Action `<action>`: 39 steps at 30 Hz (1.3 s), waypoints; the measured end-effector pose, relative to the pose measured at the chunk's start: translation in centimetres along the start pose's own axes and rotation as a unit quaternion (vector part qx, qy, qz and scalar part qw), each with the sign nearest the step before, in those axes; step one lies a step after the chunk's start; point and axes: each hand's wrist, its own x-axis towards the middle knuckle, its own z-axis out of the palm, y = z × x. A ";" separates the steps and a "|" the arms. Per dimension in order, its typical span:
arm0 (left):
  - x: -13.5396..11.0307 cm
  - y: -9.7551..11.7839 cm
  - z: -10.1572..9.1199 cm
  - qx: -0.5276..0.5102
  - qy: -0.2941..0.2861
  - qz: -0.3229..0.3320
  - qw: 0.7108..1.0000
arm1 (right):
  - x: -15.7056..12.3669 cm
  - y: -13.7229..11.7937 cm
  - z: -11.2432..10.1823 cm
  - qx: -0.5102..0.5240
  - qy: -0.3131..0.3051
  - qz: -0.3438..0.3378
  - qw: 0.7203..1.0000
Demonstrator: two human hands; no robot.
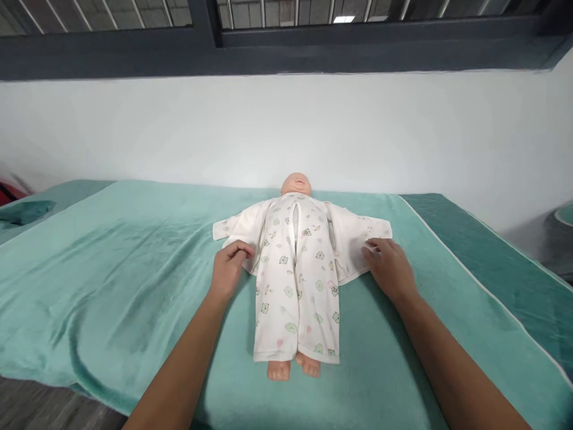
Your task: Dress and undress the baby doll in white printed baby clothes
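Observation:
A baby doll (296, 184) lies on its back, head toward the wall, with its bare feet (293, 367) toward me. A white baby shirt (351, 239) is spread out under it, both sleeves stretched sideways. White printed trousers (277, 298) with bears and hearts cover the doll's front from neck to ankles. The doll's arms are hidden. My left hand (229, 269) has its fingers curled together at the shirt's left side edge. At the right side, below the sleeve, my right hand (390, 267) has thumb and fingers closed on the shirt cloth, slightly blurred.
A green plush cover (134, 257) with wrinkles at the left lies under the doll. Darker green cloth (483, 245) with a pale seam runs along the right. Behind stands a white wall (286, 131) below a dark window frame (286, 54). A red item (9, 192) shows at the far left.

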 end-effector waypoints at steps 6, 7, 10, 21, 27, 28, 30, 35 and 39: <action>2.1 -2.1 0.4 0.206 0.168 -0.038 0.963 | 0.6 0.4 -0.5 -0.127 -0.067 0.149 0.978; 2.3 -2.2 0.5 0.250 0.169 -0.034 0.953 | 0.7 0.4 -0.6 -0.113 -0.082 0.163 0.977; 2.3 -1.9 0.8 0.344 0.162 -0.065 0.923 | 1.5 0.0 -0.8 0.037 -0.056 0.175 0.982; 2.5 -2.0 0.7 0.425 0.164 -0.113 0.883 | -1.8 -13.0 -0.1 0.192 -0.057 -0.254 0.946; 2.4 -2.0 0.6 0.403 0.149 -0.091 0.898 | -5.5 -10.2 0.4 0.092 0.053 -0.220 0.970; 2.4 -2.0 0.6 0.397 0.145 -0.087 0.902 | -5.6 -9.7 0.3 0.095 0.046 -0.215 0.971; 2.4 -2.0 0.5 0.372 0.146 -0.078 0.913 | -5.4 -9.0 -0.3 0.111 0.003 -0.230 0.967; 2.3 -2.1 0.2 0.223 0.157 -0.071 0.959 | -3.2 -8.3 -2.8 0.167 -0.167 -0.266 0.935; 2.2 -2.0 0.3 0.125 0.162 -0.068 0.977 | 1.0 -9.4 -3.5 0.211 -0.248 -0.227 0.918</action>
